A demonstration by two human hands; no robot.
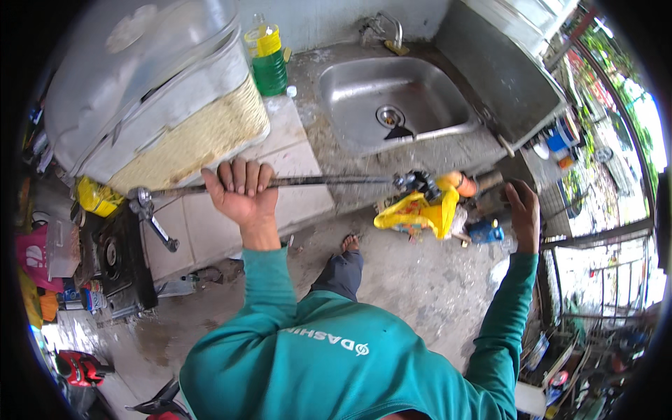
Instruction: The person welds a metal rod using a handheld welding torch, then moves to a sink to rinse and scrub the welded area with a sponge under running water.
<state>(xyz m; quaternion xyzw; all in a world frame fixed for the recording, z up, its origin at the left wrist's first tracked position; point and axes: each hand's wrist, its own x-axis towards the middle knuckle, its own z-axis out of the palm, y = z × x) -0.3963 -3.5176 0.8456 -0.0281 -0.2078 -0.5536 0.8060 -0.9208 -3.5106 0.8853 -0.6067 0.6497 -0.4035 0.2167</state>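
Observation:
My left hand (241, 199) is turned palm up, its fingers curled over a long thin dark metal bar (329, 180). At the bar's left end is a shiny metal fitting (142, 199) with a short dark lever (165, 234) pointing down. Toward the right, the bar meets a dark clamp-like joint (420, 183) and an orange part (458, 183). A yellow plastic bag (427, 213) hangs or lies just below that joint; I cannot tell which. My right hand (523, 213) is near the bar's right end, fingers loosely bent, apparently holding nothing.
Ahead is a steel sink (336, 84) with a faucet (392, 35). A bottle of green liquid (266, 63) stands beside a large grey lidded box (161, 84). At left sits a black stove (115, 255). A blue container (485, 231) is below my right hand; metal bars (602, 241) stand beyond.

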